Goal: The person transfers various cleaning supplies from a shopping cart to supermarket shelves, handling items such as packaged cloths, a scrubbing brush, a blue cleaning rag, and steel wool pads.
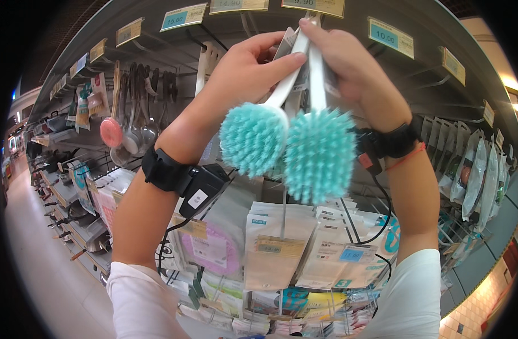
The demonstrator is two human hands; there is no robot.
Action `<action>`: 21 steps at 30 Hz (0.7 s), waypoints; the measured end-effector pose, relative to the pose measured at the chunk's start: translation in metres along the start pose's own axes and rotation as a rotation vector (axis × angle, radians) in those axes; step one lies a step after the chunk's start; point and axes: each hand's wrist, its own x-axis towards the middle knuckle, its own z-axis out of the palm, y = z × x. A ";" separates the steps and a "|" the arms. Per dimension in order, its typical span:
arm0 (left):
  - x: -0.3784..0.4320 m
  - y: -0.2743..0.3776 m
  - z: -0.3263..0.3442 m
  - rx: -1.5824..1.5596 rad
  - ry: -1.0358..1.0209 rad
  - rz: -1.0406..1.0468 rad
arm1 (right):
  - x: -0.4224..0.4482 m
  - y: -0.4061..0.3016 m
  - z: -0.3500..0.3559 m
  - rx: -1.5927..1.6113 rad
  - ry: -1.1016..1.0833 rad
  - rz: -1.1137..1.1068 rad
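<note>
Two scrub brushes with white handles and turquoise bristles hang heads-down in front of me, side by side. My left hand (259, 63) grips the handle of the left brush (254, 137), its thumb across the white plastic. On the right brush (320, 154), my right hand (341, 59) has its fingers high on the handle, close to the hook end. Printed cards (301, 78) show partly behind the handles. The fingertips behind the handles are hidden.
A wire display rack holds ladles and spoons (134, 110) and a pink round brush (111, 132) at left. Packaged goods (280, 250) hang below, more bagged items (467, 165) at right. Price tags (390, 38) jut out above. Pans (93, 243) stand on lower left shelves. Black cables trail from both wrist straps.
</note>
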 end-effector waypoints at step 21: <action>-0.006 0.038 0.023 -0.052 0.058 0.015 | -0.021 -0.024 0.013 0.047 0.051 -0.027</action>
